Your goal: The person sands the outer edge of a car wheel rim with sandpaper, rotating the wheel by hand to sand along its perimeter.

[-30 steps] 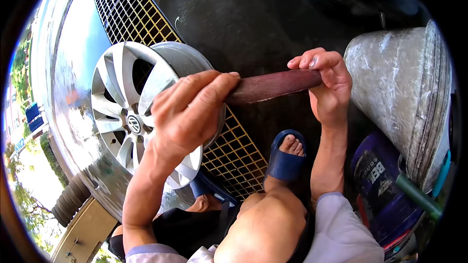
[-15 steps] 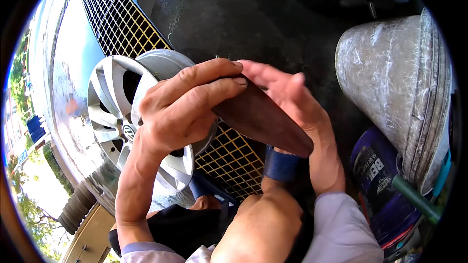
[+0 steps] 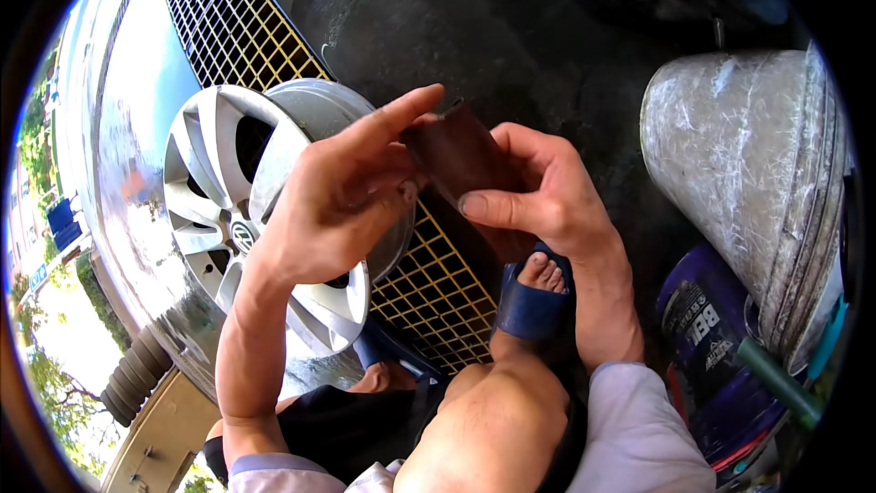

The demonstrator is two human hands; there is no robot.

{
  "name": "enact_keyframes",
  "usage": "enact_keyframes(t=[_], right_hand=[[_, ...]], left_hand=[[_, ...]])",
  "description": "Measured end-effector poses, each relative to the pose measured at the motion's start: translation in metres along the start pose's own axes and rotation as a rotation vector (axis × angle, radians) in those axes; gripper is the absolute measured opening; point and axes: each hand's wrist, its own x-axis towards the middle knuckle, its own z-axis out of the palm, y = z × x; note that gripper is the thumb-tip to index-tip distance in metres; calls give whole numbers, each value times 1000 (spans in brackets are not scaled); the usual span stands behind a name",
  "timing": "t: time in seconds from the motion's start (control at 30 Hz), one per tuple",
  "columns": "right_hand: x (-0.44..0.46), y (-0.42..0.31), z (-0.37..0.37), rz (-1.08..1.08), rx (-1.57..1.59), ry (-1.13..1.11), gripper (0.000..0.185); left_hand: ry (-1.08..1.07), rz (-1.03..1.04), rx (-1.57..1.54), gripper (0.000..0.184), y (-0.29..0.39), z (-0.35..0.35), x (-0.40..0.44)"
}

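Observation:
A dark reddish-brown sheet, which looks like sandpaper (image 3: 474, 151), is curled lengthwise and held out in front of me. My right hand (image 3: 557, 192) grips its right side, thumb across the front and fingers behind the edge. At the sheet's upper left end, my left hand (image 3: 338, 192) has its index finger stretched out and its thumb apart. Some left fingers lie close by the sheet's edge; whether they touch it I cannot tell. Left of and below my left hand is a silver spoked car wheel rim (image 3: 214, 160), partly hidden by my wrist.
A yellow-edged floor grating (image 3: 438, 283) runs beneath the rim, over dark wet ground (image 3: 401, 27). On the right are a scuffed grey bucket (image 3: 730, 146) and a purple bucket (image 3: 684, 310) with a green handle (image 3: 776, 379) beside it. My foot in a blue slipper (image 3: 529, 306) is below the sheet.
The right hand has gone from open fingers beside the sheet to gripping it. The left fingers have loosened from its top end. The sheet now looks more curled.

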Motion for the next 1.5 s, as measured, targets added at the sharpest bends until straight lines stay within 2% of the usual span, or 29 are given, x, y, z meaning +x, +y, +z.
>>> enact_keyframes(t=[0.03,0.1,0.17,0.2,0.3,0.37,0.4,0.5,0.53,0.6,0.67,0.73,0.8,0.9,0.97,1.03,1.1,1.13,1.23,1.3,1.37,1.4,1.43,1.47,1.5], right_hand=[[-2,-4,2,23,-57,23,40],[-5,-2,9,-20,-72,55,39],[-7,-5,14,-35,-212,151,37],[-7,-3,15,-32,-213,147,37],[-5,5,15,-73,-137,223,34],[-3,11,19,-238,-250,388,32],[-4,14,21,-235,-248,383,32],[-11,17,17,-334,-396,448,30],[-13,15,12,-316,-227,337,27],[-9,18,2,-337,227,44,19],[-1,41,-28,-251,391,-168,19],[1,47,-17,-173,630,-260,22],[4,52,11,-110,975,-155,30],[8,56,10,-24,1041,-197,37],[8,54,12,67,1072,-226,44],[8,56,12,121,1080,-235,50],[9,62,12,-65,980,-290,60],[9,58,16,-170,850,-212,58],[10,56,9,-145,697,-175,55],[13,50,7,-98,717,-150,50],[22,46,0,-142,439,-1,46],[35,46,-3,-268,65,138,40],[46,47,-6,-331,-289,216,36],[59,52,-8,-469,-603,251,35],[73,61,-10,-602,-921,284,34]], left_hand=[[-20,-42,-241,72,1,-1,0],[52,-6,-272,62,1,5,3],[134,-149,79,45,-2,6,4],[192,-98,-27,29,1,12,6],[186,-82,37,26,-4,10,10],[200,-115,114,23,-3,10,12],[214,-149,194,21,-2,10,13],[221,-158,67,22,-6,12,16],[223,-161,66,22,-11,9,17],[141,270,447,24,-20,2,16],[138,333,486,25,-18,8,17],[164,397,508,25,-19,17,18],[194,380,484,24,-22,16,19],[233,345,486,25,-28,13,18],[229,460,638,28,-26,6,20],[207,499,649,28,-29,-1,22],[184,539,654,28,-31,-2,24],[206,502,679,27,-30,-2,24],[197,427,708,27,-26,-8,22],[101,461,802,40,-24,-17,21],[151,464,1055,43,-11,-42,19],[203,461,1054,40,-11,-67,18],[399,646,1107,37,-23,-100,19],[600,438,969,31,-17,-111,9],[804,159,978,28,-8,-122,3]])
